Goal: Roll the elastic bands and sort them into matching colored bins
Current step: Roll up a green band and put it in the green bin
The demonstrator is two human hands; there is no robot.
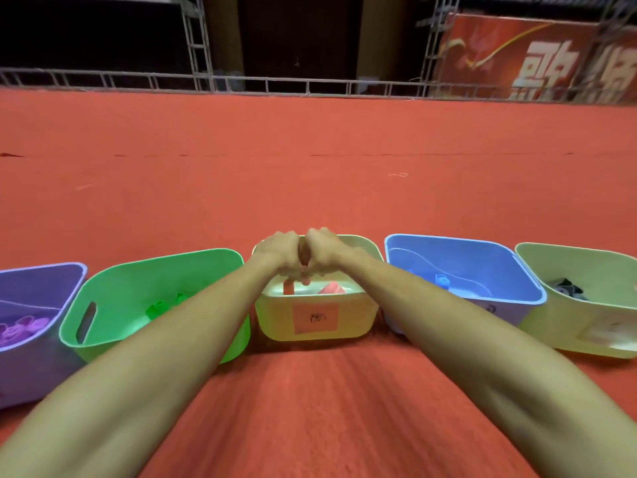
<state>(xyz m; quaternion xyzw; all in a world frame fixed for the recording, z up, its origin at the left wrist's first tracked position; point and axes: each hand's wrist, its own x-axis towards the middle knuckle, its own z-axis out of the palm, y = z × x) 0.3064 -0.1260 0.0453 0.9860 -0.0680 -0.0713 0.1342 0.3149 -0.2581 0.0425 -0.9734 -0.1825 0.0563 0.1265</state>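
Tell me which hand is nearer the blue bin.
Right. The right hand is over the yellow bin, on its side toward the blue bin; the left hand is beside it, farther off. Both pinch a red band.

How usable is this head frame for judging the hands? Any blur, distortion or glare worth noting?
Head view: wide-angle bowing curves the rail and stretches the forearms. The carpet near the bottom edge is streaked with blur. The left hand and right hand are fairly sharp, pinching a readable red band. A bright patch washes out the yellow bin's floor.
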